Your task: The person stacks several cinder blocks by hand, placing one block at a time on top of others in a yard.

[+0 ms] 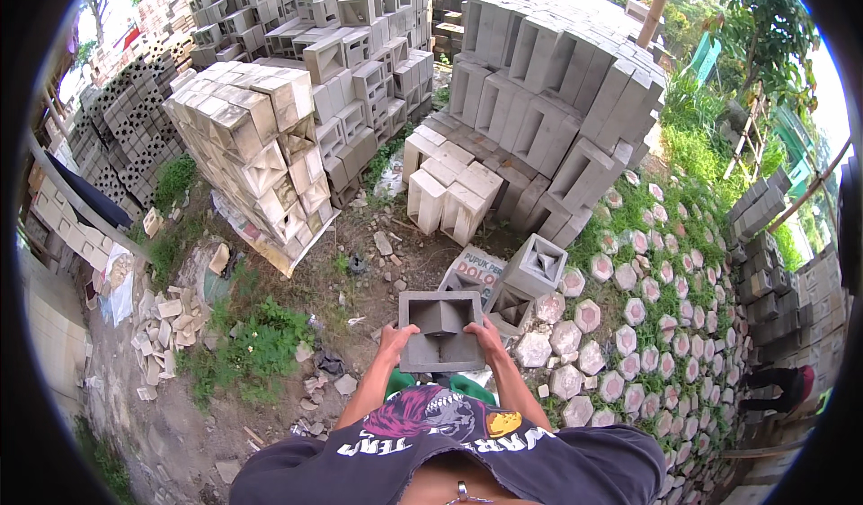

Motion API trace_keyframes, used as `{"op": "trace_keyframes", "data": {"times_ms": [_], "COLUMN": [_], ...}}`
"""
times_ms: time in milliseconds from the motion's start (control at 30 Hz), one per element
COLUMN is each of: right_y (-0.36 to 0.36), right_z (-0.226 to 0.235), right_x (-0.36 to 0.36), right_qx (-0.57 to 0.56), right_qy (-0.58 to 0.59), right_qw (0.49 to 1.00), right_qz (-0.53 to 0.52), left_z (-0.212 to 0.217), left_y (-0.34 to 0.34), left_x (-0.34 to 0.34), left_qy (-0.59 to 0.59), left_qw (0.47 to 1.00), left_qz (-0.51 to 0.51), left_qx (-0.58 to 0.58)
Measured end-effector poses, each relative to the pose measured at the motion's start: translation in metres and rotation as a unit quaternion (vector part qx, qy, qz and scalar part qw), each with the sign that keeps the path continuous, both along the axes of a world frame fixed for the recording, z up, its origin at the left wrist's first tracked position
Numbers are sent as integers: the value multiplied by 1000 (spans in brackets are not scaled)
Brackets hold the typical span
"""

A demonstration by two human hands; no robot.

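Note:
A grey concrete vent block (440,354) with a raised, faceted pattern inside its square frame is held in front of my body. My left hand (396,341) grips its left side, and my right hand (486,338) grips the right side, thumbs toward the inner opening. Just beyond it, similar grey vent blocks (534,267) stand in a small group on the ground, beside a printed white sack (476,269). Part of that group is hidden behind the block I hold.
Ahead rise a tall stack of grey blocks (548,82) and a pale, stained block stack (247,136). Hexagonal pavers (632,312) lie in grass to the right. Rubble (162,330) and weeds (256,339) are on the left. Another person (780,386) bends at far right.

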State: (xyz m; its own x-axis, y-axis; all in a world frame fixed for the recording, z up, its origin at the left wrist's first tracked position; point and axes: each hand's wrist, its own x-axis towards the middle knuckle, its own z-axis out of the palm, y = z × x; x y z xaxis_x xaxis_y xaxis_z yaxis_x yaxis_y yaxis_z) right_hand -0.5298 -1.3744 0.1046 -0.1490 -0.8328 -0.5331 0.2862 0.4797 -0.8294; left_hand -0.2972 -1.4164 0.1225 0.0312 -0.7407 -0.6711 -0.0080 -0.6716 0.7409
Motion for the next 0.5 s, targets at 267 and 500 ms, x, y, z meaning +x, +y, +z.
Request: {"op": "trace_keyframes", "data": {"times_ms": [267,500], "right_y": [12,-7], "right_z": [-24,-28], "right_x": [-20,5], "right_qx": [26,-6], "right_qy": [3,18], "right_qw": [991,975], "right_qz": [129,221], "left_z": [-22,-23], "left_y": [77,109], "left_x": [-13,-1], "left_qy": [-25,-43], "left_qw": [990,969], "left_qz": [139,242], "left_qx": [16,-35]}}
